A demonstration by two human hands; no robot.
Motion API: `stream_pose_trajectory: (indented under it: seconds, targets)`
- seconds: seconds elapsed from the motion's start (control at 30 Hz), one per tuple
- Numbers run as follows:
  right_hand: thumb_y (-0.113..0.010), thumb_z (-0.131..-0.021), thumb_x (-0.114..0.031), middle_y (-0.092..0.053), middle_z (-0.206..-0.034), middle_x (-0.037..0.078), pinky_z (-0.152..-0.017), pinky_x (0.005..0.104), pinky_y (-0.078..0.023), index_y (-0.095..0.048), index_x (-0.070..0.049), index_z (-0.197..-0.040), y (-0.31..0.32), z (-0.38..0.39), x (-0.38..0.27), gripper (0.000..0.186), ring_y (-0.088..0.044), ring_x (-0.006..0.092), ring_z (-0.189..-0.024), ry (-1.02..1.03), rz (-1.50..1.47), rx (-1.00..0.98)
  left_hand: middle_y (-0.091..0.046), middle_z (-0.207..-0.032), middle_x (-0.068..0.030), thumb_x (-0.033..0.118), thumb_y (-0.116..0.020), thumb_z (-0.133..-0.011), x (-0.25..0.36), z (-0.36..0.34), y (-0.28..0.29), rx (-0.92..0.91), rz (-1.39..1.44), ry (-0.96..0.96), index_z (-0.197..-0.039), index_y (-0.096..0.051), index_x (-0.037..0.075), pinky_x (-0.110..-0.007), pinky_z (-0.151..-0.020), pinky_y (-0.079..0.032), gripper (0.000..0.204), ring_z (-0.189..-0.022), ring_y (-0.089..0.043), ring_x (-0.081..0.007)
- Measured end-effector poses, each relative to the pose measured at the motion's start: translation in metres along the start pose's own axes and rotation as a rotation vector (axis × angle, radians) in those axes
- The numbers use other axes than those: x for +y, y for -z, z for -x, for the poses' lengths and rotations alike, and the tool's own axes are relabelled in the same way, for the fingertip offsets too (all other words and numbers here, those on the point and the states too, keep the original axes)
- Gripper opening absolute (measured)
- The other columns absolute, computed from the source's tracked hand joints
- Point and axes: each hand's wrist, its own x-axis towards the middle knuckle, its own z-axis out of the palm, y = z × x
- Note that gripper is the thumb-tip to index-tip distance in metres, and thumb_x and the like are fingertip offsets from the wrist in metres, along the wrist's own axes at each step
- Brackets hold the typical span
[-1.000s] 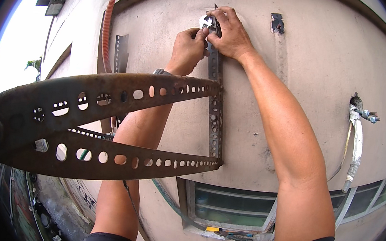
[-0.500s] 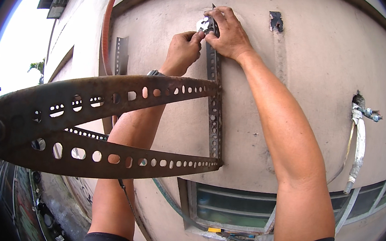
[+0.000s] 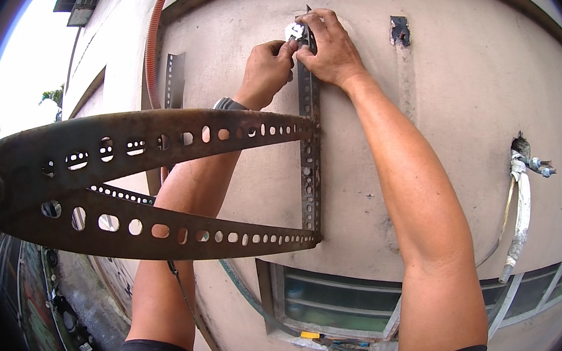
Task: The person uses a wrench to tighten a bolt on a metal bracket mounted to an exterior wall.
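My left hand (image 3: pixel 268 74) is closed in a pinch, thumb against fingers, just below a small bright silver-white piece (image 3: pixel 292 31). What sits in the pinch is too small to make out. My right hand (image 3: pixel 335 52) curls its fingers over the top end of a rusty perforated upright (image 3: pixel 308 158), right of the bright piece. The upright lies against the wall. From it two rusty slotted bracket arms (image 3: pixel 136 224) run toward me and meet at a bolted end on the left, with my left forearm behind them.
An orange corrugated hose (image 3: pixel 153 37) hangs at the left beside another slotted metal strip (image 3: pixel 173 80). White-wrapped pipes (image 3: pixel 520 210) come from a wall hole at the right. Below, tools (image 3: pixel 340 344) lie on the ledge of a louvered window (image 3: pixel 343 301). A dark wall recess (image 3: pixel 399 31) is at upper right.
My left fingers have shifted slightly at the bright piece, of which a little less shows. My right hand keeps its hold, and the whole view has moved a touch.
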Motion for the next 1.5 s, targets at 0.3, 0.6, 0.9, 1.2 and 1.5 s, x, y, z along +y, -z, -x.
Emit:
stream_pose_trajectory:
  seconds: [0.3, 0.6, 0.9, 1.2, 1.5]
  targets:
    - [-0.067, -0.079, -0.02, -0.047, -0.136, 0.008, -0.114, 0.0445, -0.049, -0.055, -0.02, -0.136, 0.001, 0.003, 0.008, 0.059, -0.058, 0.0282, -0.127, -0.002, 0.067, -0.001, -0.065, -0.073, -0.0044, 0.031, -0.062, -0.106, -0.003, -0.02, 0.012, -0.102, -0.228, -0.2, -0.116, -0.073, -0.002, -0.03, -0.055, -0.046, 0.037, -0.059, -0.055, -0.011]
    - [-0.065, -0.077, -0.018, -0.044, -0.137, 0.007, -0.115, 0.0452, -0.05, -0.052, -0.024, -0.137, -0.002, -0.001, 0.002, 0.062, -0.056, 0.0283, -0.129, -0.036, 0.046, -0.002, -0.076, -0.096, -0.0182, 0.032, -0.06, -0.105, 0.024, -0.062, 0.076, -0.278, -0.79, -0.617, -0.117, -0.074, 0.003, -0.045, -0.079, -0.055, 0.034, -0.086, -0.073, -0.0345]
    - [-0.067, -0.079, -0.019, -0.046, -0.139, 0.01, -0.115, 0.0445, -0.047, -0.05, -0.019, -0.139, -0.001, 0.001, 0.002, 0.062, -0.053, 0.0313, -0.131, -0.001, 0.0, 0.042, -0.056, -0.069, 0.0023, 0.026, -0.059, -0.107, -0.008, 0.003, 0.021, -0.142, 0.159, -0.034, -0.111, -0.069, -0.003, -0.026, -0.049, -0.04, 0.031, -0.056, -0.051, -0.0072]
    - [-0.067, -0.08, -0.021, -0.046, -0.141, 0.01, -0.116, 0.0443, -0.046, -0.051, -0.017, -0.14, 0.001, 0.001, -0.005, 0.062, -0.052, 0.0301, -0.134, -0.051, -0.02, -0.028, -0.054, -0.067, 0.0037, 0.033, -0.059, -0.108, -0.003, 0.001, -0.002, -0.063, 0.096, 0.011, -0.118, -0.07, -0.001, -0.025, -0.044, -0.036, 0.037, -0.053, -0.046, -0.0058]
    - [-0.069, -0.08, -0.02, -0.047, -0.139, 0.008, -0.117, 0.0439, -0.046, -0.051, -0.019, -0.141, 0.003, 0.002, 0.007, 0.064, -0.053, 0.0282, -0.133, -0.02, 0.028, -0.003, -0.074, -0.081, -0.0159, 0.03, -0.06, -0.106, -0.025, -0.026, 0.008, -0.016, -0.365, -0.374, -0.116, -0.073, -0.001, -0.037, -0.064, -0.052, 0.036, -0.068, -0.068, -0.0237]
